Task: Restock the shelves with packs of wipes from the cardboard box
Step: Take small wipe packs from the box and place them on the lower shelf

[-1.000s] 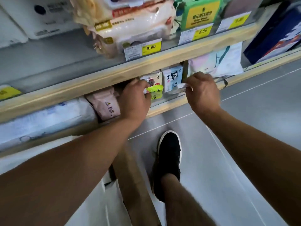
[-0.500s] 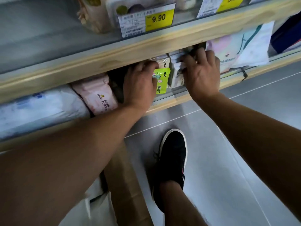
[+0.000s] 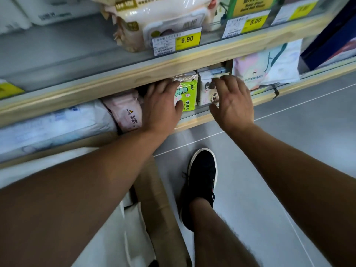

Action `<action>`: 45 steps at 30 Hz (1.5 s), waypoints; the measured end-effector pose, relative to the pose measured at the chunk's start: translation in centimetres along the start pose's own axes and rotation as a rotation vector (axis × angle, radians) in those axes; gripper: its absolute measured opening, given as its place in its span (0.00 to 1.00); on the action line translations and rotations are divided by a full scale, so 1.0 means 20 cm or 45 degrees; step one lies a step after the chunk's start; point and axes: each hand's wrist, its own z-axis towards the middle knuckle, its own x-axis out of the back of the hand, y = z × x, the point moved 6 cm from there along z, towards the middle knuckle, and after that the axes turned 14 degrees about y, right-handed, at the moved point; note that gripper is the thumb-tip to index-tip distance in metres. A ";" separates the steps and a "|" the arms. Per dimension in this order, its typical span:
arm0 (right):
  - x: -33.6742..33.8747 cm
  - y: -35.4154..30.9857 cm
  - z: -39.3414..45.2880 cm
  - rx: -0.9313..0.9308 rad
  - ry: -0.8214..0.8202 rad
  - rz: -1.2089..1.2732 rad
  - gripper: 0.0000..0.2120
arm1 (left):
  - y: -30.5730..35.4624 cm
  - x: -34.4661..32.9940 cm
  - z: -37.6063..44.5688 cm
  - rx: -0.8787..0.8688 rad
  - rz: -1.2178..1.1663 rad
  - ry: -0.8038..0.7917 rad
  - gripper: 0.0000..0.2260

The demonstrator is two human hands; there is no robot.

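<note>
On the lower shelf (image 3: 194, 120) a green wipes pack (image 3: 187, 93) stands upright next to a white wipes pack (image 3: 206, 89). My left hand (image 3: 160, 105) rests flat against the green pack's left side, thumb on its front, fingers spread. Just in front of the white pack hovers my right hand (image 3: 232, 101), fingers apart and holding nothing. A pink wipes pack (image 3: 126, 112) leans left of my left hand. The cardboard box (image 3: 161, 212) stands on the floor below my arms, with only its flap showing.
The upper shelf (image 3: 173, 64) carries a large cream pack (image 3: 154, 22) and yellow price tags (image 3: 187, 40). A pastel pack (image 3: 269, 62) sits to the right, a long white pack (image 3: 52, 126) to the left. My black shoe (image 3: 201, 176) stands on the grey floor.
My right hand has let go of the white pack and drawn back with open fingers. My left hand has flattened beside the green pack. The camera has tilted up slightly.
</note>
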 end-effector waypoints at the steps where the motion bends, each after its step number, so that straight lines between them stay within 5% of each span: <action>1: 0.04 -0.02 -0.03 -0.003 -0.050 -0.011 0.29 | 0.01 0.06 -0.02 -0.016 -0.012 -0.018 0.21; 11: 0.79 -0.54 -0.21 0.185 -0.259 0.004 0.32 | 0.12 0.95 -0.27 -0.125 -0.076 -0.110 0.25; 20: 1.16 -1.32 -0.44 0.404 -0.364 0.120 0.29 | -0.29 1.74 -0.58 -0.066 0.028 -0.067 0.23; 33: 0.82 -2.41 -0.79 0.762 -0.713 0.231 0.29 | -1.25 2.20 -1.14 0.362 0.195 -0.168 0.22; 45: 0.22 -2.61 -0.90 0.664 -0.953 0.055 0.27 | -1.75 1.81 -1.21 0.377 0.238 -0.554 0.25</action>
